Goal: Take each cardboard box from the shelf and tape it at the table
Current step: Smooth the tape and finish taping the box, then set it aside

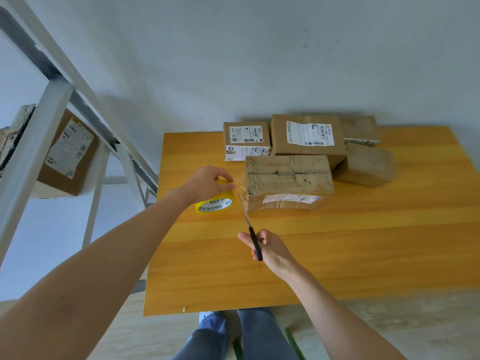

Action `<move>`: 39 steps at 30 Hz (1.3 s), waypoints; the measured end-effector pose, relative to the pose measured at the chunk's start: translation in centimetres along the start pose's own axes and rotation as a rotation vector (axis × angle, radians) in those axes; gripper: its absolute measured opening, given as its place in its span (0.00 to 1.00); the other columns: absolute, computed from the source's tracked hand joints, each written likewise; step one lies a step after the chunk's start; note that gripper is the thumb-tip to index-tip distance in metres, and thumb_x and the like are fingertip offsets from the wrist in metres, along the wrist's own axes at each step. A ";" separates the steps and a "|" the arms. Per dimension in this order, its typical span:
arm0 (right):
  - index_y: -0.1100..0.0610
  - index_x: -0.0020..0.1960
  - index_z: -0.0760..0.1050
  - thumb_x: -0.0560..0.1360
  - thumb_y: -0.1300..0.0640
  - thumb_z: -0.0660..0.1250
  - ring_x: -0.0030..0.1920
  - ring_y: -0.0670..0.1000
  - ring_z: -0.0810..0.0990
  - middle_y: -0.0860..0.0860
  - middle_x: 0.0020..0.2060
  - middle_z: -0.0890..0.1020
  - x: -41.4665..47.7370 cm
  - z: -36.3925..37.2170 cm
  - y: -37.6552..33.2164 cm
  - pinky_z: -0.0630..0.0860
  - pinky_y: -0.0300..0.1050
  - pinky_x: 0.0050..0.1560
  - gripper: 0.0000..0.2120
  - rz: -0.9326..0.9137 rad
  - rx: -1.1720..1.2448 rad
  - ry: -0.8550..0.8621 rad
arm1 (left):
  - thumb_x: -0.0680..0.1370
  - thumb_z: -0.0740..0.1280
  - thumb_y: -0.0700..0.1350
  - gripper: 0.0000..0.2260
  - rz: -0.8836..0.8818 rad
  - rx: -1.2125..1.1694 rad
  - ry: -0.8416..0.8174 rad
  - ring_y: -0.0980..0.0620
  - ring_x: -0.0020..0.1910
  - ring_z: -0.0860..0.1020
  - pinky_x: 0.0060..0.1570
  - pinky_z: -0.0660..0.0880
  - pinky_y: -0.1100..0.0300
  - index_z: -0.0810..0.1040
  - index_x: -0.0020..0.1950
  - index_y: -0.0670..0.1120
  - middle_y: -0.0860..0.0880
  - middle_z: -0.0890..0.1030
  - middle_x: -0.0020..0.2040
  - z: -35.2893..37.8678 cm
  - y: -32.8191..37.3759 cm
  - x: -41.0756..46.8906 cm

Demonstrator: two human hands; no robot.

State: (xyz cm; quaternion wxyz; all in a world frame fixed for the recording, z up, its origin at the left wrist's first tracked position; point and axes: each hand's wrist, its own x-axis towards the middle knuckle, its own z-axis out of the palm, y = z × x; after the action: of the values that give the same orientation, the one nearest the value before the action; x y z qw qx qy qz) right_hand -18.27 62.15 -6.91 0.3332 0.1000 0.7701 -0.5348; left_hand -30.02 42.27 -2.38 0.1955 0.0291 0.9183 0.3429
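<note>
A worn cardboard box lies on the wooden table, clear tape over its top. My left hand grips a yellow tape roll just left of that box, and a short clear strip runs from the roll to the box's left end. My right hand holds black-handled scissors, their blades pointing up toward the stretched strip. On the metal shelf at the left stands another cardboard box with a white label.
Several other cardboard boxes sit at the table's far edge by the wall: a small labelled one, a larger labelled one and a plain one. My legs show below the table's near edge.
</note>
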 end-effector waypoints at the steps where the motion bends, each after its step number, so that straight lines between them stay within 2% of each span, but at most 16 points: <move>1: 0.58 0.42 0.69 0.58 0.21 0.66 0.41 0.52 0.76 0.54 0.37 0.74 0.3 0.0 0.0 0.72 0.46 0.49 0.39 -0.003 -0.005 0.002 | 0.76 0.69 0.52 0.11 -0.011 0.004 0.018 0.51 0.57 0.73 0.49 0.66 0.59 0.82 0.55 0.49 0.50 0.79 0.56 -0.1 0.0 0.1; 3: 0.58 0.42 0.69 0.54 0.19 0.65 0.41 0.52 0.77 0.54 0.35 0.75 0.6 -0.1 0.0 0.73 0.49 0.55 0.42 0.005 -0.010 -0.017 | 0.76 0.69 0.53 0.10 -0.030 0.056 0.058 0.51 0.56 0.74 0.47 0.67 0.60 0.82 0.54 0.51 0.49 0.79 0.54 -0.3 0.0 0.3; 6: 0.57 0.40 0.70 0.59 0.23 0.66 0.36 0.48 0.77 0.50 0.30 0.77 0.4 -0.1 0.5 0.72 0.50 0.59 0.35 -0.005 0.028 -0.072 | 0.76 0.69 0.53 0.09 -0.034 0.100 0.059 0.51 0.54 0.74 0.46 0.67 0.60 0.82 0.54 0.51 0.50 0.77 0.50 -0.5 0.3 0.4; 8: 0.56 0.40 0.70 0.61 0.24 0.65 0.34 0.46 0.76 0.49 0.30 0.77 0.3 0.2 1.0 0.71 0.49 0.58 0.34 -0.005 0.044 -0.102 | 0.76 0.69 0.52 0.09 -0.032 0.113 0.048 0.51 0.55 0.74 0.48 0.67 0.60 0.83 0.54 0.51 0.50 0.78 0.53 -0.5 0.4 0.6; 11: 0.56 0.42 0.70 0.59 0.23 0.64 0.35 0.45 0.76 0.49 0.32 0.77 0.0 0.9 1.6 0.72 0.47 0.54 0.36 -0.005 0.079 -0.126 | 0.76 0.69 0.52 0.09 -0.025 0.135 0.052 0.51 0.55 0.75 0.49 0.69 0.60 0.83 0.54 0.51 0.49 0.79 0.60 -0.6 0.3 0.7; 15: 0.58 0.40 0.71 0.61 0.23 0.63 0.32 0.40 0.76 0.48 0.30 0.77 0.5 1.4 0.9 0.70 0.45 0.50 0.36 -0.043 0.106 -0.097 | 0.76 0.70 0.52 0.10 -0.018 0.168 0.011 0.51 0.57 0.76 0.50 0.71 0.59 0.82 0.55 0.52 0.51 0.79 0.63 -0.6 0.5 0.8; 17: 0.59 0.40 0.71 0.62 0.23 0.63 0.30 0.39 0.76 0.48 0.28 0.77 1.2 1.5 0.0 0.69 0.45 0.49 0.37 -0.050 0.121 -0.082 | 0.75 0.70 0.53 0.10 -0.022 0.180 0.002 0.51 0.56 0.76 0.51 0.72 0.58 0.82 0.55 0.53 0.51 0.79 0.62 -0.6 0.5 0.8; 20: 0.60 0.40 0.70 0.63 0.23 0.63 0.30 0.43 0.76 0.53 0.30 0.77 2.0 1.6 -1.7 0.69 0.43 0.44 0.38 -0.057 0.145 -0.062 | 0.75 0.70 0.55 0.11 -0.029 0.183 -0.003 0.50 0.54 0.77 0.50 0.73 0.57 0.82 0.54 0.53 0.51 0.80 0.57 -0.6 0.4 0.7; 23: 0.61 0.33 0.71 0.69 0.29 0.63 0.27 0.38 0.75 0.57 0.28 0.76 2.3 1.7 -2.6 0.66 0.39 0.40 0.33 -0.083 0.183 -0.058 | 0.74 0.72 0.54 0.10 -0.042 0.169 -0.004 0.50 0.52 0.77 0.51 0.76 0.53 0.83 0.52 0.52 0.51 0.80 0.51 -0.6 0.6 0.7; 25: 0.60 0.32 0.69 0.71 0.33 0.63 0.25 0.40 0.74 0.57 0.28 0.75 2.4 1.6 -2.6 0.66 0.38 0.39 0.29 -0.081 0.191 -0.037 | 0.73 0.72 0.53 0.10 -0.041 0.164 0.005 0.51 0.51 0.77 0.52 0.75 0.53 0.83 0.51 0.51 0.52 0.79 0.50 -0.6 0.7 0.7; 28: 0.58 0.36 0.67 0.74 0.36 0.66 0.27 0.46 0.74 0.53 0.26 0.74 2.4 1.5 -2.1 0.72 0.42 0.43 0.25 -0.069 0.147 0.046 | 0.73 0.72 0.53 0.09 -0.037 0.177 0.019 0.52 0.48 0.76 0.48 0.74 0.56 0.83 0.51 0.51 0.53 0.77 0.48 -0.7 0.8 0.8; 30: 0.58 0.36 0.67 0.75 0.39 0.67 0.30 0.50 0.74 0.54 0.27 0.74 2.3 1.4 -1.9 0.73 0.44 0.44 0.24 -0.078 0.089 0.116 | 0.73 0.72 0.53 0.10 -0.046 0.194 0.025 0.52 0.47 0.76 0.47 0.75 0.56 0.82 0.51 0.51 0.53 0.77 0.47 -0.6 0.9 0.8; 32: 0.59 0.36 0.67 0.75 0.39 0.67 0.31 0.53 0.74 0.57 0.29 0.74 2.3 1.3 -1.7 0.72 0.46 0.41 0.25 -0.093 0.026 0.159 | 0.74 0.72 0.53 0.11 -0.064 0.212 0.027 0.52 0.48 0.75 0.46 0.74 0.56 0.82 0.53 0.51 0.53 0.76 0.48 -0.4 1.1 0.8; 39: 0.58 0.34 0.65 0.76 0.39 0.66 0.29 0.53 0.70 0.58 0.29 0.71 2.6 1.2 -2.2 0.66 0.47 0.36 0.25 -0.095 -0.089 0.185 | 0.77 0.68 0.53 0.12 -0.054 0.442 0.065 0.47 0.52 0.78 0.41 0.71 0.57 0.79 0.59 0.53 0.49 0.80 0.53 0.3 2.6 0.9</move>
State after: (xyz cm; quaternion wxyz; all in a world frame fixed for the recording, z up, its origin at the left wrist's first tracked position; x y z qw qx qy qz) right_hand -20.83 59.66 -7.14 0.2390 0.0975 0.8243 -0.5038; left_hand -30.95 44.57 -1.22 0.1639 0.0358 0.9774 0.1287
